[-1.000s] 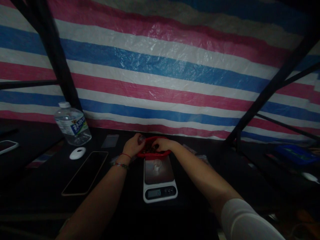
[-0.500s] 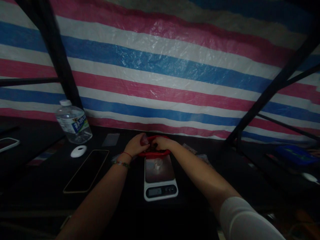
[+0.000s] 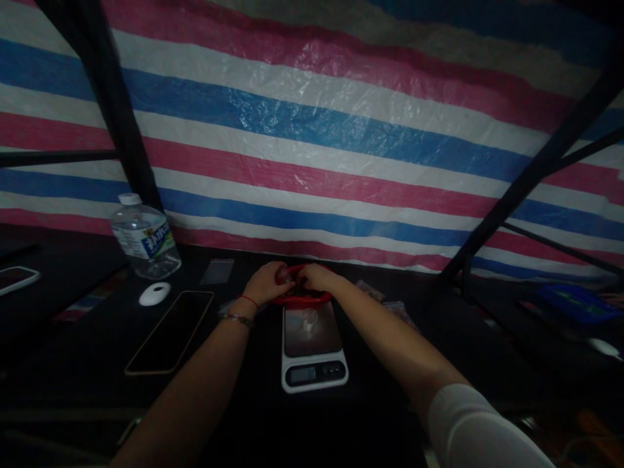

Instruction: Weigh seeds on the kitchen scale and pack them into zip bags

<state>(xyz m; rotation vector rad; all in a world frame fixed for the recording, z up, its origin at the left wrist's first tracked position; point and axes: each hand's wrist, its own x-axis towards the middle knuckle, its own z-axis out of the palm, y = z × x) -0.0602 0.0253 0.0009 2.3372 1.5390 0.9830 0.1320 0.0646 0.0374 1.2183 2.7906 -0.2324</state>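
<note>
A red shallow container (image 3: 305, 301) sits just behind a white kitchen scale (image 3: 316, 382), with dark, hard-to-see contents. At its left side my left hand (image 3: 264, 283) is closed on what looks like a small clear plastic bag (image 3: 283, 275). My right hand (image 3: 318, 278) reaches in from the right with fingers bent down among the contents; whatever they pinch is hidden. On the scale's plate stands a small clear round cup (image 3: 309, 320). The scale's display is lit, but its digits are too blurred to read.
A phone (image 3: 170, 333), a white oval object (image 3: 155, 294), a flat clear bag (image 3: 217, 272) and a large water bottle (image 3: 145, 240) lie or stand left. Filled small bags (image 3: 397, 311) lie right of my right forearm. Black posts (image 3: 517, 188) rise before the striped sheet (image 3: 312, 175).
My left hand and the clear bag have shifted very slightly at the container's edge. My right hand stays in the container. The view has moved a little.
</note>
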